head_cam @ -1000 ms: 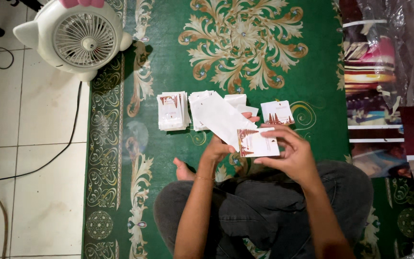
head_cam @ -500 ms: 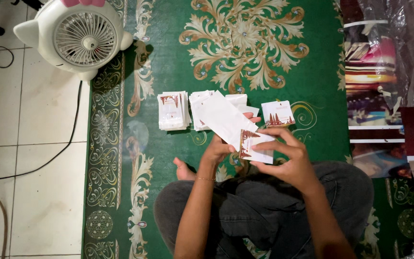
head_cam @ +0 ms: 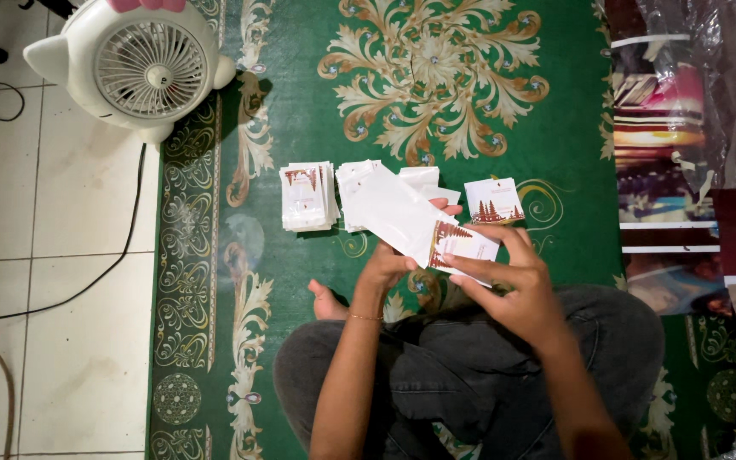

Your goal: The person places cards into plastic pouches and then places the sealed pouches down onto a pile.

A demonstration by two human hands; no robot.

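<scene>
Between my hands, the white sleeve (head_cam: pixel 398 213) with the printed card (head_cam: pixel 462 244) has hardly moved since before. My left hand (head_cam: pixel 393 264) grips it from below, my right hand (head_cam: pixel 513 285) pinches the card; left fingers mostly hidden.

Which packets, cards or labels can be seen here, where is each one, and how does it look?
Card: in both hands, the left hand and right hand; white with a red-brown picture.
White sleeve: long, plain, on the card's left end.
Left stack: on the green rug; white, red-brown design on top.
Middle stack: behind the sleeve; white.
Single card: on the rug to the right; white, red-brown picture.
</scene>
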